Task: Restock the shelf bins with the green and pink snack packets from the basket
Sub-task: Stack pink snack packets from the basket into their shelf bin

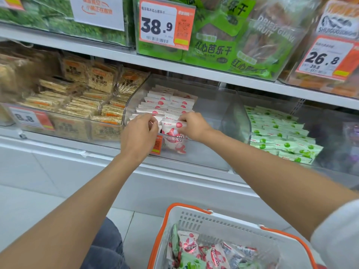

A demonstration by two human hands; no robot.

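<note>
Both pinch pink pkts (pixel 173 133), L hand (pixel 138 133), R hand (pixel 192 126)

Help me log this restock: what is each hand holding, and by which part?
The right hand pinches a pink packet by its top edge, in the clear bin. The left hand pinches the top of the neighbouring packet, mostly hidden.

One left hand (pixel 138 133), one right hand (pixel 191 126), one basket (pixel 196 216), one pink-packet bin (pixel 204 152), one green-packet bin (pixel 330 164).
Two rows of pink packets (pixel 161 102), perhaps a dozen showing; three price tags (pixel 159 26) carry readable numbers.
</note>
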